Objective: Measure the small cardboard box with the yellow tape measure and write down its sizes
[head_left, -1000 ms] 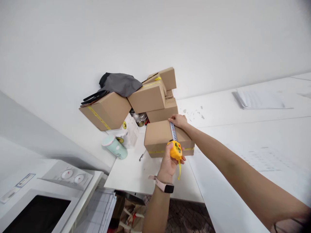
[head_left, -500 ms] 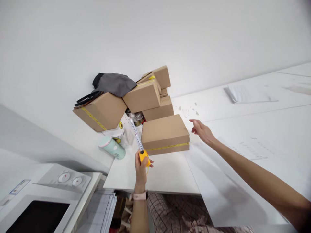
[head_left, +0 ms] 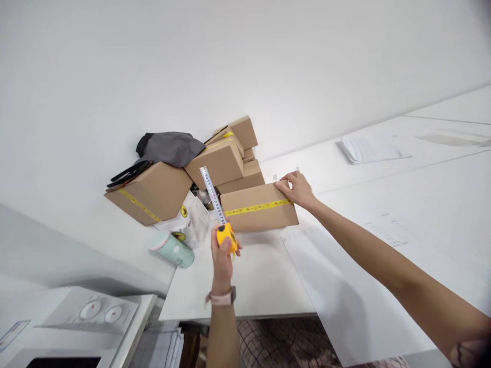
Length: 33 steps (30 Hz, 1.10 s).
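A yellow tape measure (head_left: 227,238) is gripped in my left hand (head_left: 221,258), its marked metal blade (head_left: 212,194) pulled out and pointing up and away. Close to the right of the blade is a cardboard box (head_left: 257,220), with yellow tape across the side facing me. My right hand (head_left: 297,189) pinches the box's upper right corner between thumb and fingers. The box looks tipped, so its taped side faces upward. A watch with a pink strap (head_left: 221,298) is on my left wrist.
Several cardboard boxes (head_left: 215,163) are piled behind, with a grey cloth (head_left: 169,148) on top. A mint green tumbler (head_left: 172,249) lies left of my left hand. A white appliance (head_left: 84,317) with dials stands lower left. Large paper sheets (head_left: 330,266) cover the right side, near a paper stack (head_left: 368,148).
My right hand has moved left and taken hold of the box's corner. The box has been tipped so its taped side shows more. The tape measure stays in my left hand, slightly higher.
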### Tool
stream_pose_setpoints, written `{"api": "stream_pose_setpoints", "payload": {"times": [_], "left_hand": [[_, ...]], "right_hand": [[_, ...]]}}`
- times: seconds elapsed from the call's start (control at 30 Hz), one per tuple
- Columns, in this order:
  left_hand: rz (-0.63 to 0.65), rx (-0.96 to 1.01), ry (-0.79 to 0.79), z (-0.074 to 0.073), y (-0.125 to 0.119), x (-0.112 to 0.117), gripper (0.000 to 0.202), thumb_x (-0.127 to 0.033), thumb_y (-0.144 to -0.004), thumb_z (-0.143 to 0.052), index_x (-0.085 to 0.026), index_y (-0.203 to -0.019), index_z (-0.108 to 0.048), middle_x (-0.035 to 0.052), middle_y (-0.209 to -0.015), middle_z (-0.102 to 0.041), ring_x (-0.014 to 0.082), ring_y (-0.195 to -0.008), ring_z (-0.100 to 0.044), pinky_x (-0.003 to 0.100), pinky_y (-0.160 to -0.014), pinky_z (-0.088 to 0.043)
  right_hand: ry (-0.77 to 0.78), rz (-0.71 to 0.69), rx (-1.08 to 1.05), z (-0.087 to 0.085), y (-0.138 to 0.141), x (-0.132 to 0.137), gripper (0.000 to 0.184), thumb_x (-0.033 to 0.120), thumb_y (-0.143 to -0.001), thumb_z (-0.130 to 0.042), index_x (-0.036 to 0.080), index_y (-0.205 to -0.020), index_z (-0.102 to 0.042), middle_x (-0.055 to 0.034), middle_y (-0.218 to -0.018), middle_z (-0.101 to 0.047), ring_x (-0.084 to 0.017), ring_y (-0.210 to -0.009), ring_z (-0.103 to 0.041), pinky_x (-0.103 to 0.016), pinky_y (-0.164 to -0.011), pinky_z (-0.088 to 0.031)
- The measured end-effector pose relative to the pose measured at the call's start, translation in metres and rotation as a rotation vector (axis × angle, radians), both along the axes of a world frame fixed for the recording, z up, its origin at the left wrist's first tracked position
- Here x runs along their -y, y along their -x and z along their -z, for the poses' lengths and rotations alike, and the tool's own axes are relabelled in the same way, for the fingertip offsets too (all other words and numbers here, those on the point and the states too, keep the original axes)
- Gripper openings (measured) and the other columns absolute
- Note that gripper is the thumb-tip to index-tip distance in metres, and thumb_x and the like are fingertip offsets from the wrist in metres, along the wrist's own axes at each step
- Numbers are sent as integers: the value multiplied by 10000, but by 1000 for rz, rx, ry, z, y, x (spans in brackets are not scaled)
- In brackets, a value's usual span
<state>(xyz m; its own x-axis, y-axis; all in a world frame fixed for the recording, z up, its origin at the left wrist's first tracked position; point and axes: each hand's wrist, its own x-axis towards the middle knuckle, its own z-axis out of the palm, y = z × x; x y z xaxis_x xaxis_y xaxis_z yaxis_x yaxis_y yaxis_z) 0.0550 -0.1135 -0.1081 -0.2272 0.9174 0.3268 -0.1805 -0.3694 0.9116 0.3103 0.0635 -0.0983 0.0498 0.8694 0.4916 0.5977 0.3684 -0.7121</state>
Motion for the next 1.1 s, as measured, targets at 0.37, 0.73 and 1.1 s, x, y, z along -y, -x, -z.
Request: {"api": "stream_pose_setpoints", "payload": {"times": [0.37, 0.73, 1.1], "left_hand": [[375, 110, 237, 59, -63, -5, 513, -499, -748, -703, -214, -1145, -547, 153, -1381, -544, 88, -544, -616, 197, -389, -384], [380, 124, 258, 67, -61, -10, 562, -537, -748, -668, -206, -1187, -548, 179, -1389, -544, 84, -520, -583, 216, -408, -351], [478, 122, 230, 91, -49, -21, 715, -546, -764, -661, -234, -1369, -444, 153, -1205, -634, 114, -556, -582, 227, -434, -374]], "right_hand": [[-267, -109, 263, -2, 26, -15, 418, 162, -974, -336, 230, -1281, -611, -82, -1042, -702, -250, -995, -576, -409, -950, -335], [-339, -80, 676, -1, 27, -21, 679, 47, -864, -433, 379, -1447, -533, -120, -1151, -581, -273, -970, -442, -389, -819, -270], [-327, -91, 671, -1, 27, -23, 654, 31, -850, -440, 372, -1382, -609, -120, -1143, -565, -272, -970, -431, -388, -815, -253]]}}
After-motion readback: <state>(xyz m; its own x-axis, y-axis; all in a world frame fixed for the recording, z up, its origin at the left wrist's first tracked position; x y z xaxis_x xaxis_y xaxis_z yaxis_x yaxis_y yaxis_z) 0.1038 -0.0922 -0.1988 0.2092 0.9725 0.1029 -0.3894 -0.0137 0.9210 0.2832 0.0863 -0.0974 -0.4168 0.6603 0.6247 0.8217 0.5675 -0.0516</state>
